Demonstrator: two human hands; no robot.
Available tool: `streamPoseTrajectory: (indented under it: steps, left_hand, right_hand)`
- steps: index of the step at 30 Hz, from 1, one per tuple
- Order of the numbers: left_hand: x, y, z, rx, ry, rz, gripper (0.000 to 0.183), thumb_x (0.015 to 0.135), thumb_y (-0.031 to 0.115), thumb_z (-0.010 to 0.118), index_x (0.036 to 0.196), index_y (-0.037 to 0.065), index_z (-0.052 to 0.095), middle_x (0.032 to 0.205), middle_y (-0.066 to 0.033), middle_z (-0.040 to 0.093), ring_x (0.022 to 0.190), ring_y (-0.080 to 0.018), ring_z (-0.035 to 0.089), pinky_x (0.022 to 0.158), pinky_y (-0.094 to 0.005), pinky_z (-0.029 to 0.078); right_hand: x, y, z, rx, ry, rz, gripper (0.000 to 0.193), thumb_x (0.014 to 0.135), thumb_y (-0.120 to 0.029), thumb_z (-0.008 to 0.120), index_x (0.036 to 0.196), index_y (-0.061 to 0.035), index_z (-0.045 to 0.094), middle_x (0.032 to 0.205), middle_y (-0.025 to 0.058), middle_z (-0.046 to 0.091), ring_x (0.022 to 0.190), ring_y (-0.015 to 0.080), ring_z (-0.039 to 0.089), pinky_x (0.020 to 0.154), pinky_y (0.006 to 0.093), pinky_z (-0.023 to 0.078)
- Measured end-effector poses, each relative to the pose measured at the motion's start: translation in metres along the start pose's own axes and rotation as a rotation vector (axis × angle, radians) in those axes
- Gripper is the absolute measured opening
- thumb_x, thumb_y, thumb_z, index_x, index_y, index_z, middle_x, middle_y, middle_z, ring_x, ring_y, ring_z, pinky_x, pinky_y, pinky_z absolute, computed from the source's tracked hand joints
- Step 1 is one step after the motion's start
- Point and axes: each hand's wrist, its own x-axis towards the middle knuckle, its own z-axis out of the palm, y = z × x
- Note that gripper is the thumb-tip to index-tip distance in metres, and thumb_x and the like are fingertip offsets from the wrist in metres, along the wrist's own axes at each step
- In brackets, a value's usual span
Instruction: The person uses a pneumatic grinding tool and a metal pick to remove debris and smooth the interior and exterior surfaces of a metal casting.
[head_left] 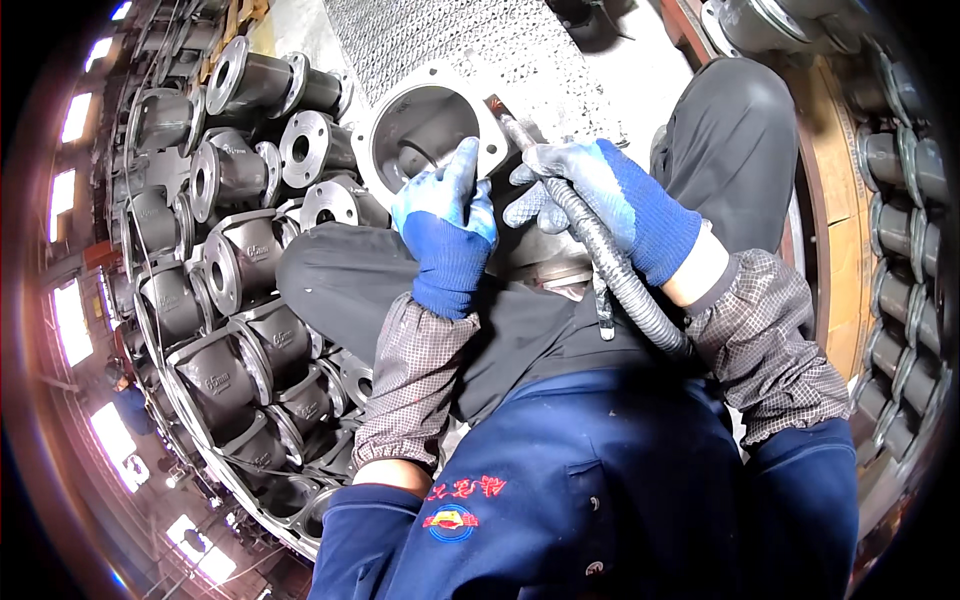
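Observation:
A grey cast-metal valve body (388, 112) stands between my knees, its round, flanged opening facing up. My left hand (445, 207), in a blue knit glove with a lighter coated palm, is closed over the near rim of that flange. Its index finger reaches across the opening, and the other fingers are partly hidden. In my right hand (592, 190), gloved alike, is a slim hand tool (514, 130) with a ribbed grey hose (610, 255) running back under my forearm. The tool's front end lies beside the flange's right edge; its tip is hard to make out.
Stacked flanged castings (245, 260) crowd my left side, with a cable curving along them. More castings (900, 300) line the far right, beside a brown board (845, 230). A textured metal plate (450, 45) lies on the floor ahead. My bent legs flank the work.

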Motion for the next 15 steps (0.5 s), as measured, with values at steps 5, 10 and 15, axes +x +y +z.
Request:
streamPoseTrajectory:
  steps: [5, 10, 15]
  left_hand:
    - [0.0017, 0.0038, -0.0026, 0.026, -0.075, -0.039, 0.043, 0.071, 0.007, 0.066, 0.114, 0.009, 0.065, 0.079, -0.0121, 0.066, 0.069, -0.0283, 0.060, 0.067, -0.0399, 0.047]
    - [-0.0005, 0.0007, -0.0012, 0.019, -0.053, -0.041, 0.042, 0.072, 0.009, 0.065, 0.114, 0.009, 0.064, 0.080, -0.0126, 0.066, 0.071, -0.0293, 0.061, 0.069, -0.0404, 0.047]
    - [-0.0034, -0.0032, 0.0006, 0.006, -0.103, -0.046, 0.052, 0.067, 0.009, 0.066, 0.119, 0.013, 0.061, 0.086, -0.0111, 0.066, 0.076, -0.0295, 0.060, 0.070, -0.0437, 0.046]
  right_hand:
    - [-0.0007, -0.0019, 0.0019, 0.011, 0.011, -0.007, 0.035, 0.094, -0.025, 0.049, 0.096, 0.0084, 0.061, 0.074, 0.0154, 0.064, 0.061, 0.0204, 0.064, 0.054, 0.0279, 0.051]
    - [0.0021, -0.0026, 0.0040, 0.110, 0.002, 0.031, 0.034, 0.095, -0.023, 0.047, 0.097, 0.0084, 0.061, 0.075, 0.0141, 0.065, 0.062, 0.0193, 0.064, 0.056, 0.0281, 0.051]
    - [-0.0024, -0.0074, 0.0087, 0.035, 0.015, 0.003, 0.034, 0.095, -0.023, 0.047, 0.097, 0.0072, 0.061, 0.077, 0.0139, 0.065, 0.063, 0.0183, 0.064, 0.058, 0.0280, 0.052]
